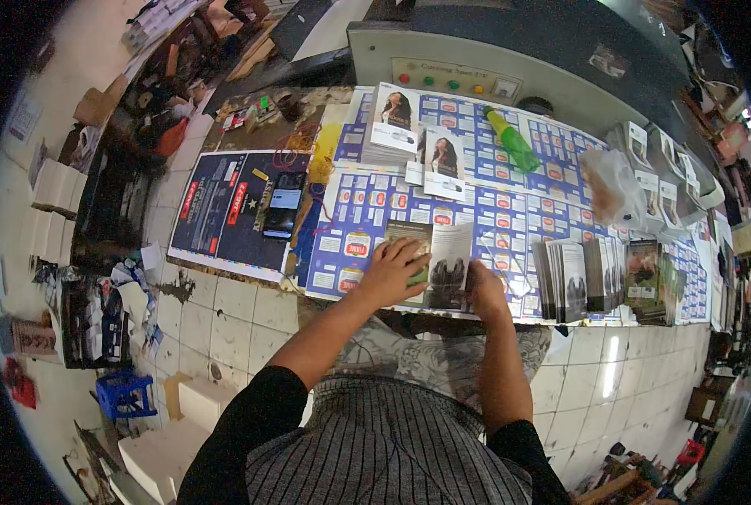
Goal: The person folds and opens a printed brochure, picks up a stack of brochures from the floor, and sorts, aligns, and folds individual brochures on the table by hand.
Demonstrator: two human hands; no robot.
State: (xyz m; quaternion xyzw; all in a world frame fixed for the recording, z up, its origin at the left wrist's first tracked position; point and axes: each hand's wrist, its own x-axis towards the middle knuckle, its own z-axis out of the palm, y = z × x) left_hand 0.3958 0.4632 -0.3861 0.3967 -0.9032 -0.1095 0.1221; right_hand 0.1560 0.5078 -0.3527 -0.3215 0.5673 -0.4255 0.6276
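Note:
A leaflet [450,252] lies unfolded near the table's front edge, its right page pale with a dark picture low down. My left hand [392,273] rests flat on the green-brown left page [421,235], fingers spread. At the right edge of the leaflet is my right hand [487,292], its fingers curled closed round that edge; the fingertips are partly hidden. Beyond my hands stand a tall stack of leaflets [392,122] with a person's picture on top, and a smaller pile [443,165]. To the right, several leaflets stand in a row [565,278].
Blue printed sheets [375,198] cover the table. A green bottle [512,141] lies at the back, with a plastic bag [613,187] to its right. Phones [284,202] lie on a dark printed sheet [230,210] at left. A machine panel [451,74] borders the back.

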